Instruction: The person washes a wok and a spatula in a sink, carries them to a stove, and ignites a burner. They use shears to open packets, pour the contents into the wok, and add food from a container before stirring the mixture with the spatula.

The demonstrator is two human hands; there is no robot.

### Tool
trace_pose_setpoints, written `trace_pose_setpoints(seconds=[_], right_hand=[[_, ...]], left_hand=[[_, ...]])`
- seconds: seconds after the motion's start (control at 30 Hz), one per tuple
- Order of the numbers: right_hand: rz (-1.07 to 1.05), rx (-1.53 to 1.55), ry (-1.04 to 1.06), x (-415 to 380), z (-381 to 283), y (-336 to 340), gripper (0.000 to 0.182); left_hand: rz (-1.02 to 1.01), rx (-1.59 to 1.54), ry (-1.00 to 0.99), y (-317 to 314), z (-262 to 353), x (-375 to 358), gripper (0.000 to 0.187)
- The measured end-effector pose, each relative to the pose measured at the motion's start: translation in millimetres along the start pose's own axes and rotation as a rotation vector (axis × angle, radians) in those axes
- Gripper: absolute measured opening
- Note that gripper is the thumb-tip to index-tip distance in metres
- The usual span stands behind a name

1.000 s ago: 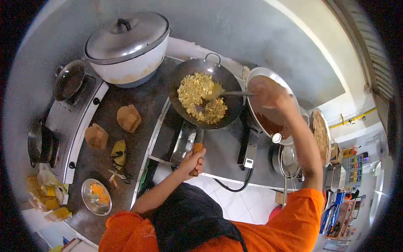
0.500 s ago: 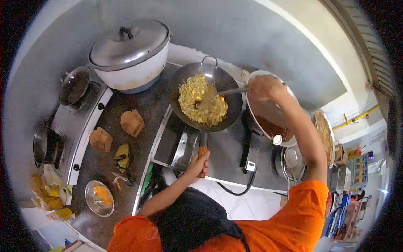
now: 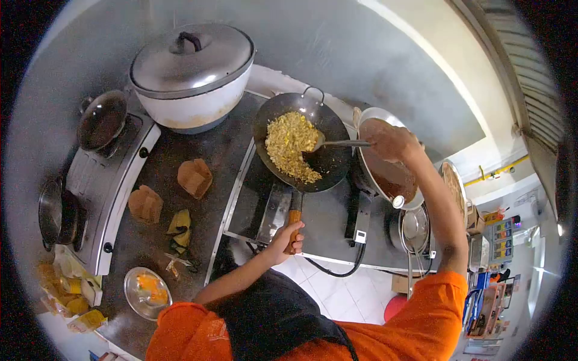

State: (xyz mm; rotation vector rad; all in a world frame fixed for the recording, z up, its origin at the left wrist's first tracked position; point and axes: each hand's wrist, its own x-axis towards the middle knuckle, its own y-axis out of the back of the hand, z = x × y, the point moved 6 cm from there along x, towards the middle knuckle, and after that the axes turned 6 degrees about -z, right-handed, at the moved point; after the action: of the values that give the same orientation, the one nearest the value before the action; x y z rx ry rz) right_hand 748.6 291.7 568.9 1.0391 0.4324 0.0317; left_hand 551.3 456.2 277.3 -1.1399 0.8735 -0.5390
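Fried rice with bits of egg (image 3: 286, 144) lies mostly on the left side of a dark wok (image 3: 331, 168). My left hand (image 3: 286, 242) is wrapped round the wok's wooden handle (image 3: 294, 218). Above the pot of reddish-brown sauce (image 3: 388, 168), my right hand (image 3: 391, 142) grips the handle of a metal spatula (image 3: 346, 143). The spatula's blade is inside the wok, touching the right edge of the rice.
A large lidded pot (image 3: 186, 102) stands at the back left, beside a gas stove (image 3: 99, 186). Two brown paper boxes (image 3: 194, 178) and a plate with orange food (image 3: 147, 293) are on the counter. Strainers (image 3: 415, 228) sit at right.
The spatula and my right hand have moved slightly right and down. The rice has shifted left in the wok, baring its right side. The whole view has shifted a little.
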Motion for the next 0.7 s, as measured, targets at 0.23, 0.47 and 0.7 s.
trace_pose_setpoints(seconds=[0.23,0.47,0.7], right_hand=[[-0.033,-0.205,-0.050,-10,-40,100,0.021],[-0.259,-0.057,-0.091,27,-20,35,0.027],[-0.195,0.502,0.095,77,28,-28,0.023]], left_hand=[[-0.002,0.017,0.037,8,5,-7,0.028],[0.084,0.079,-0.041,10,9,-7,0.023],[0.256,0.110,-0.165,-32,-36,18,0.030]])
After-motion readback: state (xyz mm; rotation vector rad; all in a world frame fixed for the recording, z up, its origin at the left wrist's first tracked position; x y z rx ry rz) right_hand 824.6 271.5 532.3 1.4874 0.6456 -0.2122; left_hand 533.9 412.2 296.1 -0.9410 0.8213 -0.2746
